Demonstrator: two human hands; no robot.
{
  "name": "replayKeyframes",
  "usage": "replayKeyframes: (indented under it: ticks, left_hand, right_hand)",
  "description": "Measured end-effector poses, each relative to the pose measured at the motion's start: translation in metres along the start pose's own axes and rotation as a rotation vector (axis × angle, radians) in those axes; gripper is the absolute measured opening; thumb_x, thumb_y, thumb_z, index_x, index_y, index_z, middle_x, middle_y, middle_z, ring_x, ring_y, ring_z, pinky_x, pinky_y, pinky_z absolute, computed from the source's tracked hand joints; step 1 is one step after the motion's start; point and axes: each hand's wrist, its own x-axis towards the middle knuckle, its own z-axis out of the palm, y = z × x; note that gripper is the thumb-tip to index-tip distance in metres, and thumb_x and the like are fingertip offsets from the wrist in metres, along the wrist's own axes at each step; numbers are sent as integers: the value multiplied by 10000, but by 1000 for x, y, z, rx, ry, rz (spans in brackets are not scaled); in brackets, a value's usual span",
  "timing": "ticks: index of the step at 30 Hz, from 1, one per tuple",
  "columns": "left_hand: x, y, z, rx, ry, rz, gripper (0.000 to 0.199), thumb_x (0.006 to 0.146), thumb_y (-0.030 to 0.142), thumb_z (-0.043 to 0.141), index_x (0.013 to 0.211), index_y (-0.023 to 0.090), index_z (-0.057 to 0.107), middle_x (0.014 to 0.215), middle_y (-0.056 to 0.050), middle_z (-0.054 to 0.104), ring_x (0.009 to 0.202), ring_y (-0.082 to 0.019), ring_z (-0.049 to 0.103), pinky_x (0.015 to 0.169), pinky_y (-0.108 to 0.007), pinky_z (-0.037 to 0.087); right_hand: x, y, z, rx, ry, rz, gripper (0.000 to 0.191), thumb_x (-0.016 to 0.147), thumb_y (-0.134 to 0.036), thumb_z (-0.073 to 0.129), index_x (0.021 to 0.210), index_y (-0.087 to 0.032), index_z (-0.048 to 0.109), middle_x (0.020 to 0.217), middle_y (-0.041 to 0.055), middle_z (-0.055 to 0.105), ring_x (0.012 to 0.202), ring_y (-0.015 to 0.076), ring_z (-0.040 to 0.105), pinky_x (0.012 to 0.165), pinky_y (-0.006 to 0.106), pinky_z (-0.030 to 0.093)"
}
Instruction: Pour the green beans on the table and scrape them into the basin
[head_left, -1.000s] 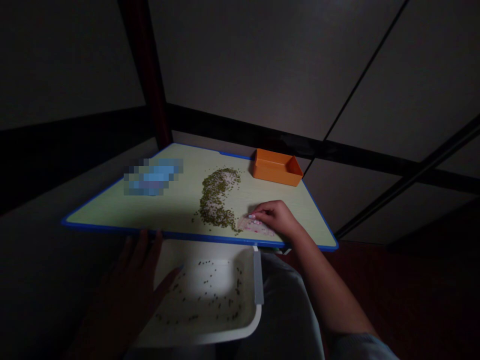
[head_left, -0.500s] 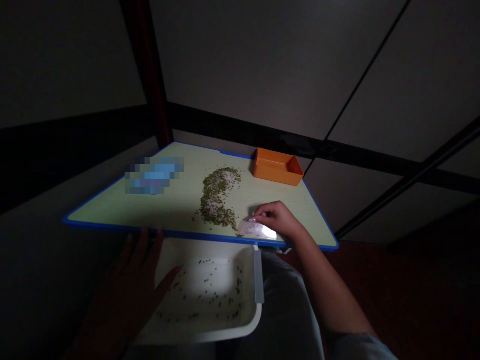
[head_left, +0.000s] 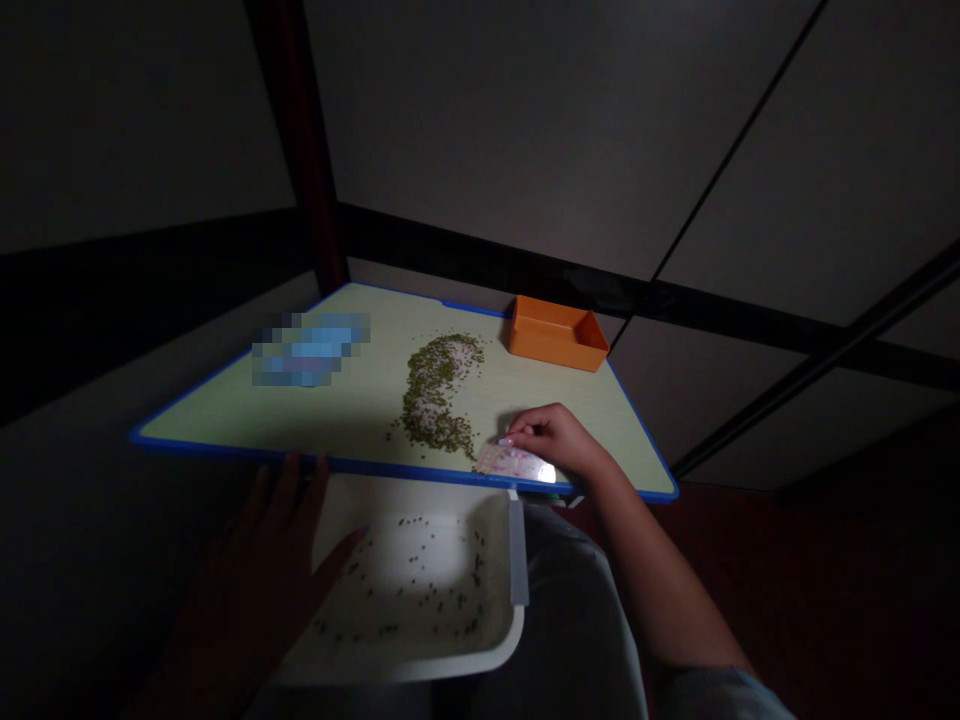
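Observation:
My right hand [head_left: 551, 438] is closed in a pinch on the corner of a shiny, pink-marked card [head_left: 514, 461], which lies at the near edge of the pale tabletop [head_left: 352, 400]. Left of the card, small green grains [head_left: 431, 395] are spread in a curved heap, with paler patches among them. My left hand [head_left: 277, 560], dark in shadow, has its fingers spread at the left side of a white bin [head_left: 450, 655]. Scattered dark grains lie inside that bin, below the table edge.
An orange open box [head_left: 555, 343] stands at the table's back right corner. A blurred blue item [head_left: 311, 350] lies at the left. A blue rim edges the table, and dark cabinet panels [head_left: 487, 120] rise behind it.
The glare on the card has shrunk, and more of its pink marks show. Both hands have hardly moved.

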Motion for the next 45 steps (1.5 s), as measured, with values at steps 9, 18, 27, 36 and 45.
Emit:
replayKeyframes:
  ticks: [9,18,27,36,45]
  left_hand:
    - [0,0,1,51,10,12,853,830,637,311,1508,151,131,1588,-225,230,1481,-399,174,1098,-610,347]
    - [-2,-4,5,39,0,-4,849,826,620,354,1510,169,132,1607,-197,190,1485,-393,157,1128,-583,321]
    - [-2,-3,5,42,4,-17,863,814,668,311,1507,183,139,1600,-189,224,1482,-396,172,1093,-616,348]
    - [-1,-1,1,72,6,10,850,832,624,331,1498,120,174,1577,-248,240,1466,-439,187,1086,-613,356]
    - [-3,-2,4,76,-12,6,839,837,611,335,1512,168,108,1591,-213,233,1487,-394,154,1105,-602,343]
  right_hand:
    - [-1,-4,1,76,-30,24,325,781,-453,694,745,-131,711,559,-27,521,527,79,399,500,207,286]
    - [-2,-10,0,89,12,44,335,776,-453,690,693,-129,674,535,-49,442,518,71,353,492,207,253]
    - [0,-3,1,-36,70,18,276,806,-392,663,732,-128,692,543,-40,482,526,76,368,500,201,268]
    - [1,-1,2,-71,166,55,290,815,-397,643,722,-123,670,547,-21,525,508,78,408,492,203,275]
    - [1,8,0,-1,275,93,315,813,-427,639,706,-130,643,564,-2,551,508,88,432,484,207,269]
